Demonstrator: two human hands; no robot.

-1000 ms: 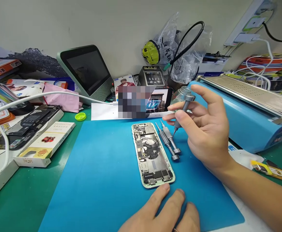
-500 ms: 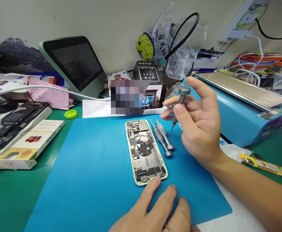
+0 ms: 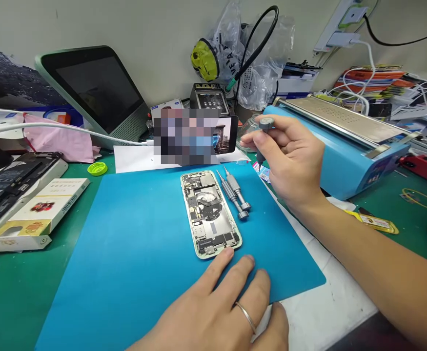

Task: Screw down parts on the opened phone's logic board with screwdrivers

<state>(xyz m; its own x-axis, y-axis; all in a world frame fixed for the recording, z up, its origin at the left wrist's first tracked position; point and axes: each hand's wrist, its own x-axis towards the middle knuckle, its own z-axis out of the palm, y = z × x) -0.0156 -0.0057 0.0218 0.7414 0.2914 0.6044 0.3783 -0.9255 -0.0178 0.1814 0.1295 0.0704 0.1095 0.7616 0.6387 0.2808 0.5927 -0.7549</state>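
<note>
The right hand point(image 3: 290, 161) is closed around a slim grey metal screwdriver point(image 3: 263, 134) — fingers curled on the shaft, its round cap showing above them, the tip hidden behind the hand. Just left of that grip and below it, two more grey screwdrivers point(image 3: 235, 199) lie beside the opened phone with a pale green frame point(image 3: 209, 212). The left hand point(image 3: 216, 312) lies flat with fingers spread on the blue work mat point(image 3: 132, 273) — its index fingertip touching the phone's near end.

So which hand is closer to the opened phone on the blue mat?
Left. The left hand touches the opened phone's near end with a fingertip; the right hand holds a screwdriver off beyond its far right corner.
</note>
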